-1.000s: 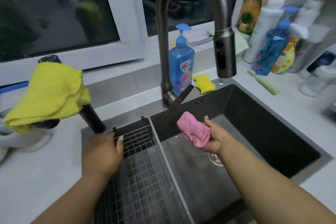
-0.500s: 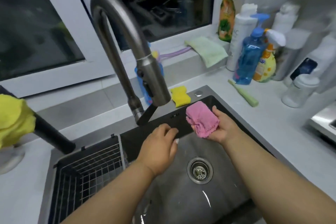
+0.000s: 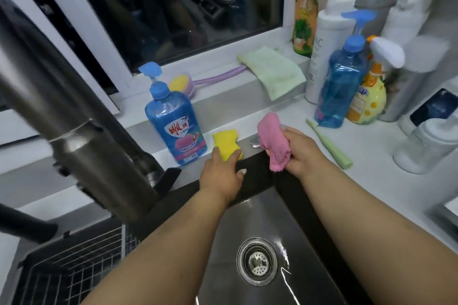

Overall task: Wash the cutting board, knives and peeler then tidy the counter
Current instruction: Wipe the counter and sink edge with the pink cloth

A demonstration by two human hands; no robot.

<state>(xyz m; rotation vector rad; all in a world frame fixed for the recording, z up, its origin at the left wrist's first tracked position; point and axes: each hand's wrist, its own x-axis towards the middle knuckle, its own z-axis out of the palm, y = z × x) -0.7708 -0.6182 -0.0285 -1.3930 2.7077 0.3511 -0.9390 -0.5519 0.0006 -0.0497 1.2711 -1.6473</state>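
My left hand [image 3: 221,173] reaches over the sink's back rim and closes its fingers and thumb on the near end of a yellow sponge [image 3: 226,142] lying on the counter. My right hand [image 3: 298,152] grips a crumpled pink cloth [image 3: 271,142] just above the sink's back right corner. The dark steel sink [image 3: 267,213] is wet, and its drain strainer [image 3: 257,261] shows below my arms. No cutting board, knife or peeler shows in this view.
The grey faucet [image 3: 81,146] looms large at the left. A blue soap pump bottle [image 3: 174,121] stands beside the sponge. A wire rack [image 3: 74,272] fills the sink's left part. Several bottles [image 3: 343,82], a green cloth [image 3: 272,70], a green handled tool [image 3: 330,147] and a jar [image 3: 423,146] crowd the right counter.
My left hand moved from the wire rack across the sink to the yellow sponge. My right hand carried the pink cloth up and back to the sink's rim. The view swung right.
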